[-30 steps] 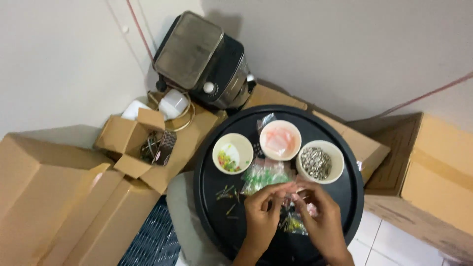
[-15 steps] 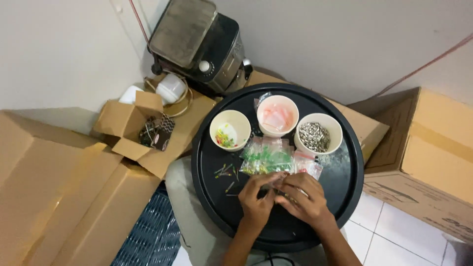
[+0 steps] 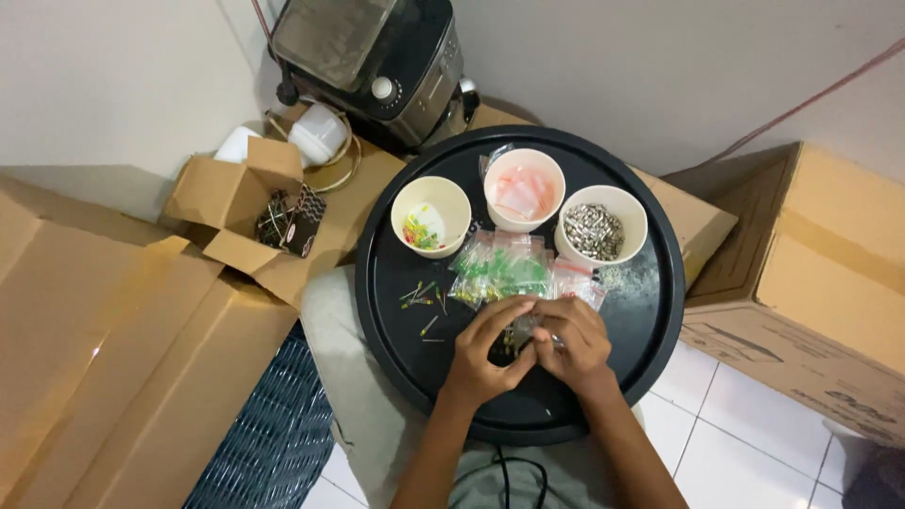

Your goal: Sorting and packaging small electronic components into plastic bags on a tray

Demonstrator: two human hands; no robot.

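Both hands have drawn closer together and lower on the round black tray [image 3: 650,311] than a second ago, when they were raised and slightly apart over the loose bags. Forearms come up from the bottom edge and converge near the tray's middle. The left hand [image 3: 481,349] is curled, thumb against the right hand's; the right hand [image 3: 575,344] is curled the same way, knuckles up. Their fingertips press together around a small clear bag [image 3: 518,332], pinched between them just above the tray surface; what is inside is too small to tell.

Bare black tray lies in front of the wrists and to the right of the right hand; the rim sits close under the forearms. Left of the left hand, a few loose coloured LEDs [image 3: 421,297] lie scattered. Just beyond the fingers is a heap of small bags of green parts [image 3: 500,269], with pink-tinted bags [image 3: 577,280] beside it. Farther on stand three white bowls: one with mixed coloured bits [image 3: 431,215], one with pink bags [image 3: 524,188], one with metal pieces [image 3: 600,224]. Cardboard boxes [image 3: 830,273] crowd the tray's sides.
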